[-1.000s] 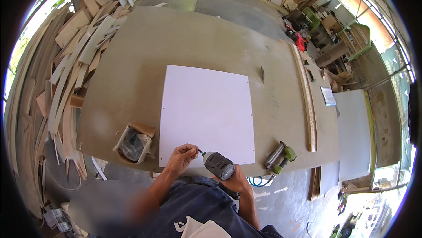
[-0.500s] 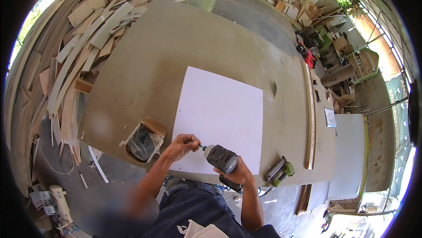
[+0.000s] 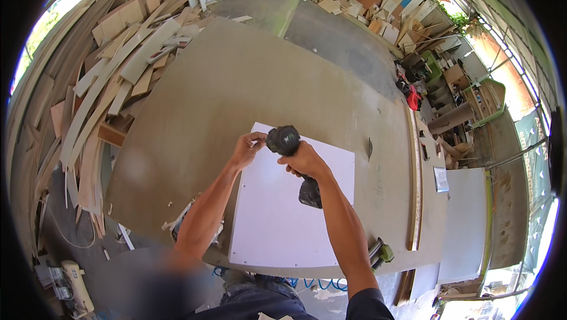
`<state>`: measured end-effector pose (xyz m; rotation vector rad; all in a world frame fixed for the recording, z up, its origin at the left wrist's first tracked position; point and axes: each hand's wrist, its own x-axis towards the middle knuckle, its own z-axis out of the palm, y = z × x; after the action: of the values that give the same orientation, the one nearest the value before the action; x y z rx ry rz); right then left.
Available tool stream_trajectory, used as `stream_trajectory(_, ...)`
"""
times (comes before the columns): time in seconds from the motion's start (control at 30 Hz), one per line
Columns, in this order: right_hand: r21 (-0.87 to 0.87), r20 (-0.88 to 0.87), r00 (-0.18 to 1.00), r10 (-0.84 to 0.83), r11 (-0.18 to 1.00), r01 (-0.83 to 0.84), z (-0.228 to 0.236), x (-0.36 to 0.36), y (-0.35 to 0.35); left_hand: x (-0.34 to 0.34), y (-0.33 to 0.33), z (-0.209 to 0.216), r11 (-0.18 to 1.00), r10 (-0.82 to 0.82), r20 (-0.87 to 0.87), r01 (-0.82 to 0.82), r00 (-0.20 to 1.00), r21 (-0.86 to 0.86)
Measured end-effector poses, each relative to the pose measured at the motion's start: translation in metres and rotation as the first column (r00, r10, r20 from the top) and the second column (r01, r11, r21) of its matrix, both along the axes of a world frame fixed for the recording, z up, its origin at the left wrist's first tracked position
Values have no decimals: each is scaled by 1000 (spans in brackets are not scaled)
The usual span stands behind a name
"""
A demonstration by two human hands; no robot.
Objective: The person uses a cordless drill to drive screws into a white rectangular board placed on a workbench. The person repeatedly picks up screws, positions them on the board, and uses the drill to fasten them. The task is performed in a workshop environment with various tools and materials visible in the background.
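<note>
My right hand [image 3: 307, 161] grips a black cordless drill [image 3: 285, 140] by its handle, above the far left part of a white panel [image 3: 286, 219]. The drill's nose points toward the panel's far left corner; its tip is hidden from view. Close beside that nose, my left hand [image 3: 248, 150] is closed in a pinch at the panel's left edge. What the fingertips hold, if anything, is too small to make out. Small dark dots show along the panel's edges. The panel lies flat on a large brown tabletop [image 3: 201, 83].
A green and black nail gun [image 3: 384, 253] lies at the table's near right edge. A long wooden strip [image 3: 416, 190] runs along the right side. Plastic wrapping [image 3: 172, 224] shows behind my left forearm. Stacked offcuts [image 3: 106, 78] rise at the left.
Both hands and the drill have moved from the panel's near left part to its far left corner. My arms now stretch forward, and my left forearm covers most of the open box.
</note>
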<state>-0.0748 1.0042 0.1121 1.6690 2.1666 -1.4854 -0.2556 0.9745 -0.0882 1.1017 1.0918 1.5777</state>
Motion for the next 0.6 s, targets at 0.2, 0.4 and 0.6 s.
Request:
stream_trajectory(0.2,-44,-41,998,-39,998,37,-14,-51,52,-34,50,-29,990,52,-43,-57,998,-131)
stream_trajectory(0.4,-97,-53,995,-87,992,81,-38,-69,74,-41,52,-35,985,99,-67,-107,993,-132)
stream_trajectory(0.6,-86,-34,996,-86,993,82,-47,-70,80,-43,49,-29,987,72,-95,-85,993,-140)
